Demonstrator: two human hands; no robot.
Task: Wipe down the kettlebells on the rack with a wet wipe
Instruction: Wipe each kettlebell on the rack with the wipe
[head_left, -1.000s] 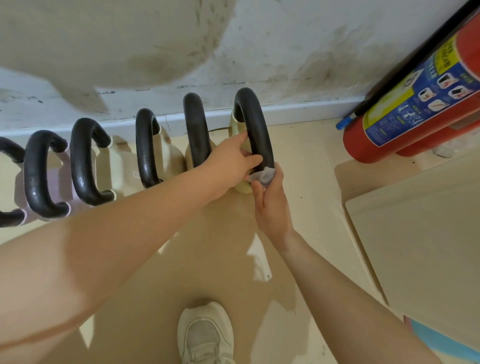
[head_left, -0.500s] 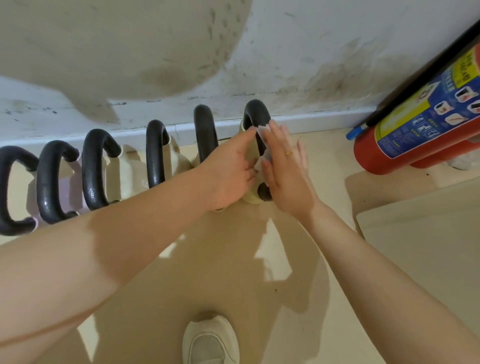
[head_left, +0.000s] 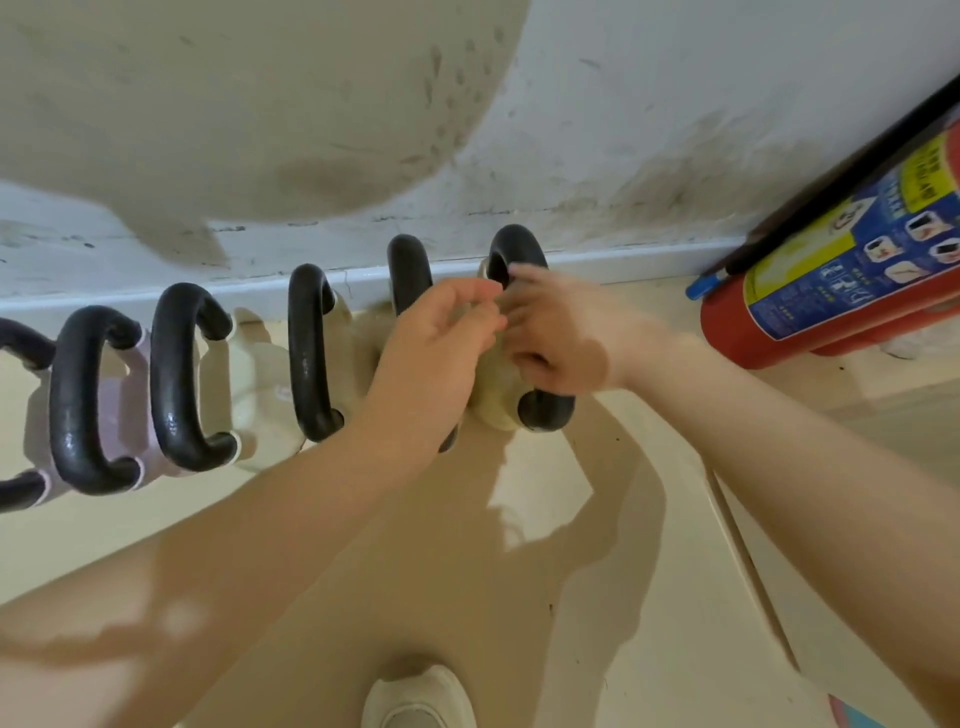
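Kettlebells in a row along the wall: six black handles visible, leftmost (head_left: 21, 410) cut off by the frame edge, rightmost (head_left: 519, 249) partly behind the hands. Two hands: left (head_left: 436, 353), right (head_left: 561, 338). One red fire extinguisher (head_left: 831, 291). One shoe (head_left: 418, 699).

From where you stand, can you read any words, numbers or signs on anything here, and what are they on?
Fire extinguisher, blue and yellow label: printed text and small picture panels, too blurred and tilted to read.
Kettlebells: no readable marking; a pale patch on one is too small to tell.
Wall and floor: none.
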